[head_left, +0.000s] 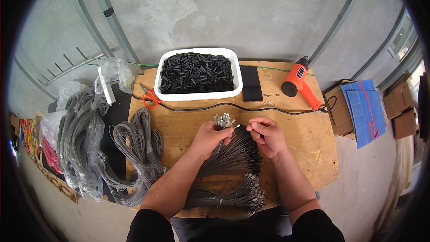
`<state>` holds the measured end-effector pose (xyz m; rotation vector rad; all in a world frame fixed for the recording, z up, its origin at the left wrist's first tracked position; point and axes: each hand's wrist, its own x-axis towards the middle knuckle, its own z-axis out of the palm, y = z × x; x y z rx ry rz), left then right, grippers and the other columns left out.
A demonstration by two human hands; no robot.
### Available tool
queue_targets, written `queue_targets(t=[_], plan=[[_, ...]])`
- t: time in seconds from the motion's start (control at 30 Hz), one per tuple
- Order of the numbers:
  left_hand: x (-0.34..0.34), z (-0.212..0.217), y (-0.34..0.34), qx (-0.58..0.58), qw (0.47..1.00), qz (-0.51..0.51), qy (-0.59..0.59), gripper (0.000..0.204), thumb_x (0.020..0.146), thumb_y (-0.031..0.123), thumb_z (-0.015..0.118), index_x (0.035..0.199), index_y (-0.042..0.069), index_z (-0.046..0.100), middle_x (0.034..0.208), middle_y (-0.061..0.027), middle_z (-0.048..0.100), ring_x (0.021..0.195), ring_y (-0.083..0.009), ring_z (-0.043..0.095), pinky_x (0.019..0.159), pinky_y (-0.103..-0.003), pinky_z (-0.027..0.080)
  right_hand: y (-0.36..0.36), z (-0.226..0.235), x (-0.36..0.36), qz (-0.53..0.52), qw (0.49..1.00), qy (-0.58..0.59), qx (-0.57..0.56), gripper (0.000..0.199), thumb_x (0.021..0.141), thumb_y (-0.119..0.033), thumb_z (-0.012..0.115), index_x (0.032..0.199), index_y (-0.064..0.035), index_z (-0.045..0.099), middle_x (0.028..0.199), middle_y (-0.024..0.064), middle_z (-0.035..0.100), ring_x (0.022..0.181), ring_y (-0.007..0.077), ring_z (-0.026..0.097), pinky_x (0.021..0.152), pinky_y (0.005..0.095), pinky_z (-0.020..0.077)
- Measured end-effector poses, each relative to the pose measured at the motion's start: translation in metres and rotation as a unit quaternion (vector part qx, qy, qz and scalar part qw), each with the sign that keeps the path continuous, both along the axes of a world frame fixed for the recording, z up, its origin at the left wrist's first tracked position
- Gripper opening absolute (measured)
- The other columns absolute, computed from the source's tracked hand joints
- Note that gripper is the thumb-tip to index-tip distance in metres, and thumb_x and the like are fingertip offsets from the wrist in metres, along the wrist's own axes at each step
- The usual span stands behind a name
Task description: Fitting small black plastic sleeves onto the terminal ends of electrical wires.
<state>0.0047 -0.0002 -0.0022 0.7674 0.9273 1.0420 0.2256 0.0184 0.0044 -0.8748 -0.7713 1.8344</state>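
Note:
My left hand (209, 138) is closed around a bunch of thin grey wires, whose silver terminals (223, 119) stick up beyond the fingers. One pale terminal tip (237, 126) points from its thumb toward my right hand (268, 135). The right thumb and forefinger are pinched together beside that tip; whatever is between them is too small to make out. Beneath both hands fans a row of grey wires (226, 157) with black sleeves (256, 157) on their ends. Closer to me lies a tied bundle of grey wires (204, 198) with bare silver terminals (254, 192).
Behind the hands stands a white tub (238, 85) full of short black tubes (197, 72), beside a black phone (251, 85). An orange heat gun (296, 80) rests at right, its black cord (215, 105) crossing the table. Orange-handled scissors (152, 100) and coiled grey wires (139, 139) lie left.

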Motion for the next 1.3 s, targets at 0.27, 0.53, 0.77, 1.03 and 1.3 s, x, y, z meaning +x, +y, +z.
queue_targets(t=[0.27, 0.53, 0.77, 1.03, 1.3], plan=[[-0.003, 0.000, 0.000, -0.005, 1.000, -0.006, -0.011, 0.009, 0.090, 0.007, 0.070, 0.091, 0.000, 0.065, 0.078, -0.0050, 0.063, 0.065, -0.0152, 0.060, 0.060, -0.029, 0.047, -0.005, 0.012, -0.011, 0.004, 1.000, -0.017, 0.021, 0.024, 0.102, -0.003, 0.049, 0.120, -0.0001, 0.064, 0.097, 0.0091, 0.067, 0.061, 0.0086, 0.046, 0.051, 0.0188, 0.0337], [-0.006, -0.003, 0.002, -0.022, 0.998, -0.041, -0.053, 0.012, 0.090, 0.011, 0.072, 0.091, 0.001, 0.066, 0.080, -0.0052, 0.065, 0.067, -0.0140, 0.060, 0.061, -0.027, 0.049, -0.008, 0.012, -0.013, 0.027, 0.999, -0.028, 0.024, 0.015, 0.101, -0.004, 0.051, 0.112, -0.0023, 0.062, 0.096, 0.0094, 0.069, 0.063, 0.0064, 0.047, 0.054, 0.0176, 0.0344], [-0.005, -0.004, 0.002, -0.037, 0.997, -0.040, -0.053, 0.012, 0.091, 0.012, 0.072, 0.092, 0.001, 0.066, 0.080, -0.0053, 0.065, 0.067, -0.0141, 0.061, 0.061, -0.028, 0.050, -0.010, 0.007, -0.014, 0.009, 0.995, -0.081, 0.059, 0.020, 0.095, -0.003, 0.064, 0.114, 0.0004, 0.068, 0.093, 0.0069, 0.072, 0.062, 0.0038, 0.046, 0.054, 0.0177, 0.0341], [-0.005, -0.001, 0.002, -0.028, 0.994, -0.073, -0.073, 0.011, 0.092, 0.012, 0.070, 0.090, 0.002, 0.066, 0.082, -0.0048, 0.064, 0.069, -0.0145, 0.060, 0.063, -0.028, 0.049, -0.012, 0.001, -0.015, 0.003, 0.995, -0.075, 0.063, 0.022, 0.093, 0.002, 0.065, 0.115, 0.0021, 0.069, 0.098, 0.0078, 0.072, 0.070, 0.0041, 0.056, 0.060, 0.0162, 0.0418], [-0.006, -0.002, 0.001, -0.017, 0.994, -0.080, -0.077, 0.010, 0.091, 0.010, 0.069, 0.091, 0.000, 0.066, 0.081, -0.0055, 0.064, 0.069, -0.0149, 0.060, 0.062, -0.029, 0.048, -0.013, 0.005, -0.015, 0.005, 0.982, -0.134, 0.133, 0.021, 0.095, 0.000, 0.064, 0.115, -0.0013, 0.071, 0.089, -0.0003, 0.070, 0.064, 0.0006, 0.049, 0.056, 0.0158, 0.0385]])
